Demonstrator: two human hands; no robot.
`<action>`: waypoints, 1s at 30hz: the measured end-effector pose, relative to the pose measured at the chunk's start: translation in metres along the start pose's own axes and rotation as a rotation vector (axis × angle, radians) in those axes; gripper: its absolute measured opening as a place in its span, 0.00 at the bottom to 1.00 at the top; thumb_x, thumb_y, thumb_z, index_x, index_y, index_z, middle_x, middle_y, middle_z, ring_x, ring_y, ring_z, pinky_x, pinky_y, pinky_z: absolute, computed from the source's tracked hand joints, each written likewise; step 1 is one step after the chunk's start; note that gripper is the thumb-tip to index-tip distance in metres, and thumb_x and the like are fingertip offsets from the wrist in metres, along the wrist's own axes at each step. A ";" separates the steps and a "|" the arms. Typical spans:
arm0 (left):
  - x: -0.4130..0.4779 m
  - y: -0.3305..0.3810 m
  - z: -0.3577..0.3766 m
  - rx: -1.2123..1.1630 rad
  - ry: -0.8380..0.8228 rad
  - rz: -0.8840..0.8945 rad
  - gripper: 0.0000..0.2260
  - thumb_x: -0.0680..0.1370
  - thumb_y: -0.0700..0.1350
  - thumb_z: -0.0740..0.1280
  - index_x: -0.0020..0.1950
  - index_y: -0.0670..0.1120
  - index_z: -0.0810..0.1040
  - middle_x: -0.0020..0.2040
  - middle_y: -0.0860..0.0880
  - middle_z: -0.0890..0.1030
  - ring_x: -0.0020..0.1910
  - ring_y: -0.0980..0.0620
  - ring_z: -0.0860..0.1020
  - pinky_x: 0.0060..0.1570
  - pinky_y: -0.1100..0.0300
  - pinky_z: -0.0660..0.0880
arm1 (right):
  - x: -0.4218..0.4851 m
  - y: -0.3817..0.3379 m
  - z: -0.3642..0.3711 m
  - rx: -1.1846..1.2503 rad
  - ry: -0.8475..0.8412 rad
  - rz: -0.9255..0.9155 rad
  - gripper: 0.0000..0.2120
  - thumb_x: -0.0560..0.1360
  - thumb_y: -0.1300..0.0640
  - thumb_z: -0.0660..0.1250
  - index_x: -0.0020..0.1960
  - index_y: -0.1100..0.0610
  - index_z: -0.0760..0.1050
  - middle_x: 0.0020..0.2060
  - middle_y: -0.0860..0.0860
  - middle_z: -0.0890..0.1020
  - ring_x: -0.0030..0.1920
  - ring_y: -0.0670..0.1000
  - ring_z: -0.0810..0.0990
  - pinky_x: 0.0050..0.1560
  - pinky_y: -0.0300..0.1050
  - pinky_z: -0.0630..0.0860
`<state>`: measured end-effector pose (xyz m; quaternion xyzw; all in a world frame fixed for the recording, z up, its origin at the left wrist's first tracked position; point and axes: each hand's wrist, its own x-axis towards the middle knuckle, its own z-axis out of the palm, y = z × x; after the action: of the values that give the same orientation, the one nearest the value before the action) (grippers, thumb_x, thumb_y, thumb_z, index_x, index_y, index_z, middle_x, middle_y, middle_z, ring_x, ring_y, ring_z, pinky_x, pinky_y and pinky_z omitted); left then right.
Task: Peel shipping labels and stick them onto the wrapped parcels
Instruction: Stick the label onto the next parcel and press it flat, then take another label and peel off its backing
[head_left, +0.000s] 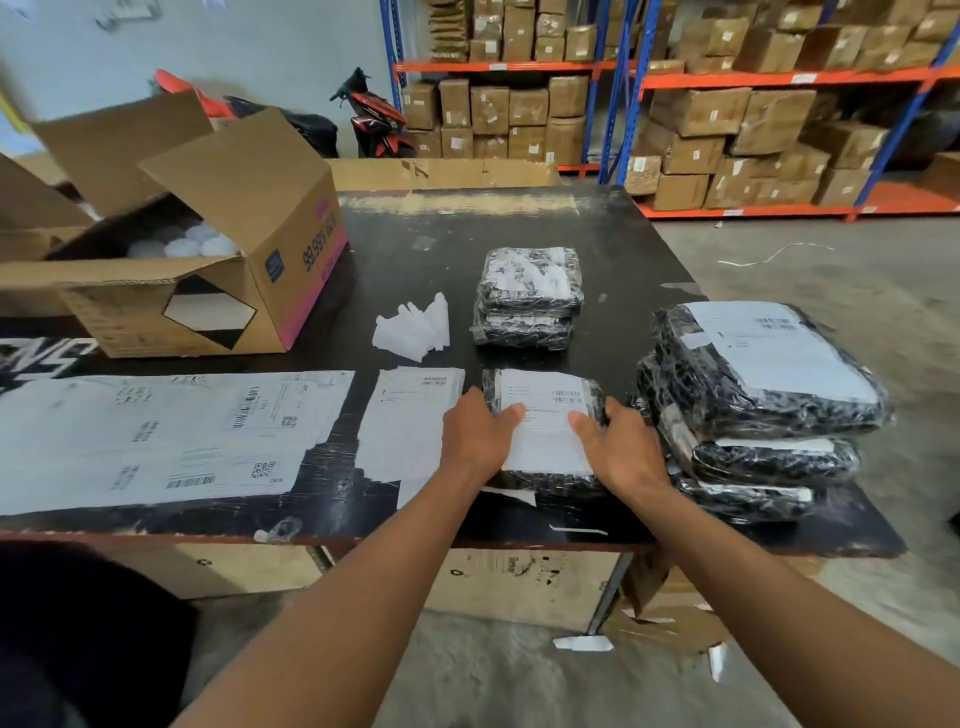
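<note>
A black wrapped parcel (545, 480) lies near the front edge of the black table (519, 223), with a white shipping label (548, 415) on its top. My left hand (475, 439) presses the label's left edge with flat fingers and thumb. My right hand (621, 447) presses the right edge the same way, its fingers reaching round the parcel's side. Just left lies a stack of loose labels (410, 421). Three labelled parcels (758, 410) are stacked at the right. Two parcels without such a label (530, 296) are stacked behind.
An open cardboard box (218, 244) stands at the table's left. Crumpled white backing paper (413, 327) lies mid-table. Large label sheets (156, 436) cover the front left. Shelving with cartons (727, 119) and a parked scooter (371, 117) stand behind. Paper scraps litter the floor.
</note>
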<state>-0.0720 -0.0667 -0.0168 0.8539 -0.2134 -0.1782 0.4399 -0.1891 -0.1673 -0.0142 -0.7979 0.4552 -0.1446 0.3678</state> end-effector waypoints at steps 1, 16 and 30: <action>-0.001 0.003 -0.005 0.032 0.009 0.018 0.15 0.79 0.52 0.66 0.57 0.41 0.77 0.53 0.45 0.81 0.52 0.45 0.78 0.45 0.58 0.70 | -0.003 -0.005 -0.002 -0.056 0.016 -0.026 0.27 0.81 0.48 0.62 0.73 0.63 0.65 0.65 0.60 0.78 0.65 0.61 0.75 0.63 0.51 0.72; 0.054 -0.047 -0.115 0.191 0.151 -0.149 0.13 0.80 0.39 0.62 0.36 0.48 0.67 0.43 0.49 0.76 0.54 0.40 0.75 0.46 0.58 0.66 | -0.001 -0.132 0.078 -0.124 -0.187 -0.145 0.12 0.78 0.64 0.60 0.36 0.59 0.66 0.37 0.53 0.73 0.42 0.57 0.73 0.33 0.45 0.68; 0.091 -0.079 -0.109 0.348 0.006 -0.101 0.13 0.80 0.45 0.63 0.61 0.40 0.74 0.60 0.41 0.78 0.57 0.41 0.77 0.44 0.56 0.68 | 0.007 -0.133 0.132 -0.265 -0.116 -0.038 0.06 0.77 0.64 0.63 0.46 0.59 0.65 0.53 0.60 0.79 0.51 0.60 0.78 0.42 0.47 0.71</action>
<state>0.0748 0.0013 -0.0328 0.9273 -0.1969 -0.1580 0.2764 -0.0278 -0.0712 -0.0100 -0.8550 0.4329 -0.0437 0.2823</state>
